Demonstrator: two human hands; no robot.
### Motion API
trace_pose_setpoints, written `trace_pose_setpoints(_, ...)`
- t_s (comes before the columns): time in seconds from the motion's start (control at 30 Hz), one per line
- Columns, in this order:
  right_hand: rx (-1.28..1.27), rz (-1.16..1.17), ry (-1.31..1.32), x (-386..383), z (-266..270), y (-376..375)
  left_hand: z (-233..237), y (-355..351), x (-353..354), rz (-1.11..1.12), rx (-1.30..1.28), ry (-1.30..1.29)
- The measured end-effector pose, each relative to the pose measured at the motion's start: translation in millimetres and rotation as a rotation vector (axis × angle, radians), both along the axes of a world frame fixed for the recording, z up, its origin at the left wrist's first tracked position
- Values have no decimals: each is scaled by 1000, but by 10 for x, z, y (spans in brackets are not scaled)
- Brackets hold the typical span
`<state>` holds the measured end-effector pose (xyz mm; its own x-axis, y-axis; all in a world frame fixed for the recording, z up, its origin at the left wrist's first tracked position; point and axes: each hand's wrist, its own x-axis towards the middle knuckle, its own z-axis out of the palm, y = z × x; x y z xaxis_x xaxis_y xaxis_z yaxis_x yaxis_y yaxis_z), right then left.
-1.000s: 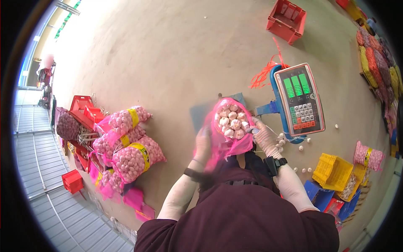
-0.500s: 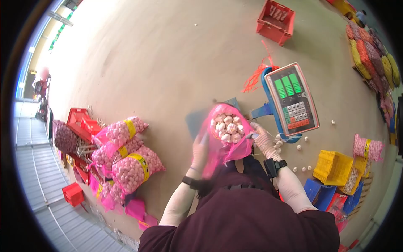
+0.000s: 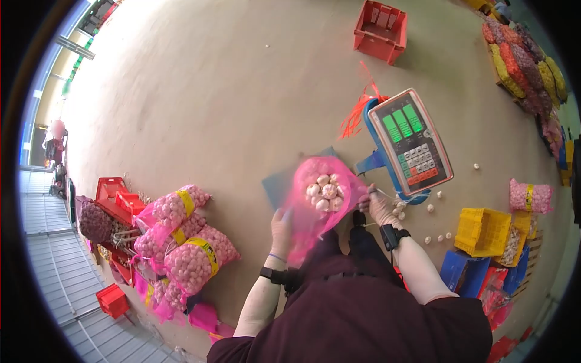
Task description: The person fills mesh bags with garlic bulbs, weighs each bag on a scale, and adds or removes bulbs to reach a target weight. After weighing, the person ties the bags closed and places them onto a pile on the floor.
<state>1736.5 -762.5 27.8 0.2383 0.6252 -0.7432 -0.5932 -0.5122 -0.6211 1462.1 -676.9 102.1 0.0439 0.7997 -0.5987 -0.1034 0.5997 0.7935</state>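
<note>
A pink mesh bag [image 3: 304, 181] of garlic bulbs [image 3: 327, 192] stands in front of me with its mouth spread wide, the white bulbs showing inside. At its left edge, my left hand [image 3: 281, 235] is closed on the netting, its fingertips partly blurred. My right hand [image 3: 379, 207] pinches the opposite edge of the mesh. Both hands wear pale gloves. Under the bag, a blue scale platform [image 3: 275, 186] shows in part. Just beyond my right hand is the scale's display [image 3: 411, 138], with green lit screens and a keypad.
Full garlic sacks [image 3: 192, 261] with yellow bands are piled at left beside red crates [image 3: 112, 300]. A red crate [image 3: 380, 33] stands ahead. Loose bulbs [image 3: 430, 208], a yellow crate [image 3: 482, 232] and a blue crate [image 3: 463, 271] lie right. A person [image 3: 55, 142] is far left.
The bag's mouth has shifted slightly, and fewer bulbs show inside it. Both hands still hold its edges. My view has turned a little, moving the scale and crate leftward.
</note>
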Motion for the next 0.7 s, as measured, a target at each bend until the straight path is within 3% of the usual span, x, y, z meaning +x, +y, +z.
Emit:
trace_pose_setpoints(0.13, -127, -163, 93, 105, -639, -72, -157, -15, -86, 75, 73, 29)
trace_pose_setpoints(0.2, -246, 107, -141, 131, -927, -78, -182, -83, -269, 11, 101, 147)
trace_pose_setpoints(0.23, -108, 130, -317, 74, -1042, -48, -170, -118, -344, 4, 18, 147)
trace_pose_setpoints(0.27, -114, 108, -301, 74, -1238, 17, -187, -167, -395, -20, 16, 161)
trace_pose_setpoints(0.33, 127, 156, -481, 3, -1859, 166, -240, -247, -485, -50, 3, 190)
trace_pose_setpoints(0.37, 95, 99, -568, -121, -2102, 191, -234, -258, -452, -60, 1, 200)
trace_pose_setpoints(0.4, 111, 393, -800, -173, -2651, 205, -213, -278, -385, -52, 78, 244)
trace_pose_setpoints(0.47, -32, 62, -523, -378, -2211, 332, -232, -267, -387, -50, 153, 296)
trace_pose_setpoints(0.57, -97, 140, -696, -539, -1364, 423, -266, -228, -415, -133, 65, 236)
trace_pose_setpoints(0.7, -87, 30, -627, -813, -1493, 443, -229, -155, -186, -106, 95, 187)
